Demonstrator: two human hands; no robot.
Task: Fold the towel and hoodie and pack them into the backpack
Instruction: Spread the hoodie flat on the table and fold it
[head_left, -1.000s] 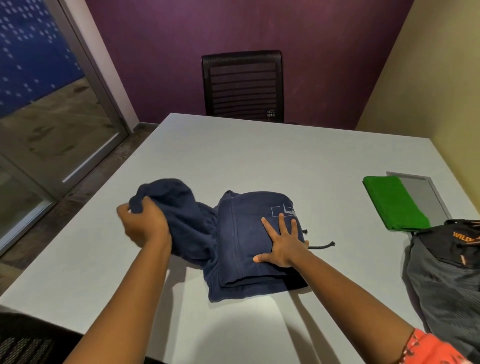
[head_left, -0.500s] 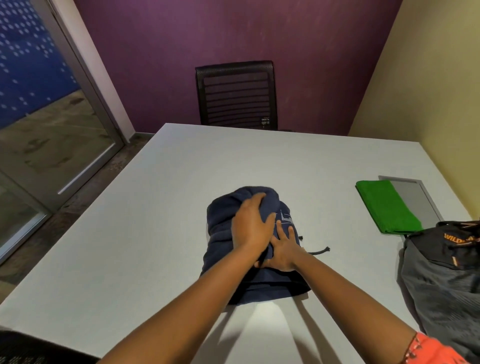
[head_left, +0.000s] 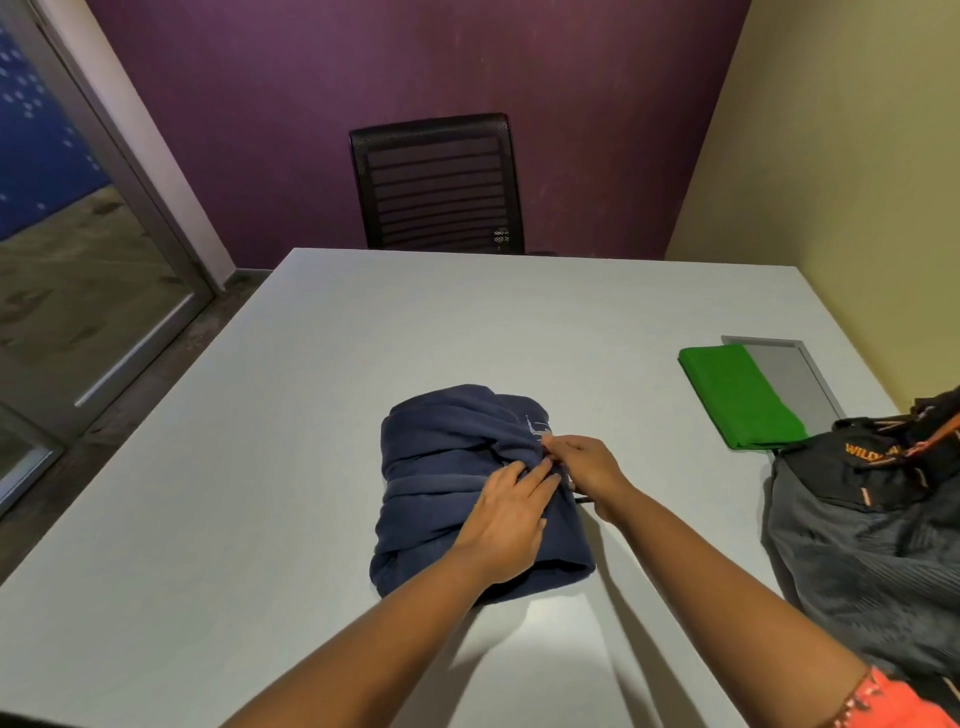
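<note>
Pinching hoodie right edge: right hand; left hand flat atop.

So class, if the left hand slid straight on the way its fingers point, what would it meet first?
The left hand, lying on the folded hoodie, points up-right at the right hand; it would probably meet that hand's fingers almost at once.

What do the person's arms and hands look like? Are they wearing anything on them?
Both forearms are bare, with no gloves, watch or rings visible on the left hand or right hand. Only the right arm shows clothing: a short orange-red sleeve with a small pale pattern, at the upper arm.
</note>
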